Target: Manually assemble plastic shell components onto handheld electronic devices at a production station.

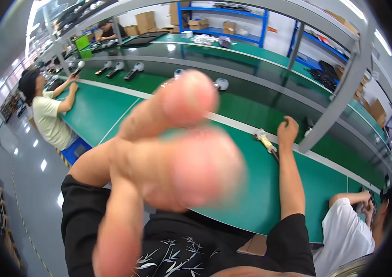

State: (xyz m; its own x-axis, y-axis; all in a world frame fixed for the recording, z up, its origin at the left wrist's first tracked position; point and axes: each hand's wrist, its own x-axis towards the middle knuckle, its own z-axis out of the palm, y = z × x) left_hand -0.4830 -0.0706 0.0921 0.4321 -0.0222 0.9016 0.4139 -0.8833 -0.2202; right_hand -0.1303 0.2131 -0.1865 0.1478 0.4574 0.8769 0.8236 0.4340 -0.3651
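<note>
My left hand [159, 152] is raised close to the camera, large and partly blurred. Its fingers and thumb are apart, and nothing shows between them. Across the green worktable [251, 203], my right hand [288, 131] is at the far edge by the belt, fingers loosely bent and apart with nothing visible in them. Just left of it lies a device [264, 140] with a pale, opened-looking body and a dark handle. Part of the table's middle is hidden behind my left hand.
Handheld devices with round white heads [134, 71] lie along the dark green conveyor belt [246, 104]. A grey metal post [337, 97] rises right of my right hand. One person [50, 111] sits at the left, another in white [346, 226] at the right. Blue shelves [223, 31] stand behind.
</note>
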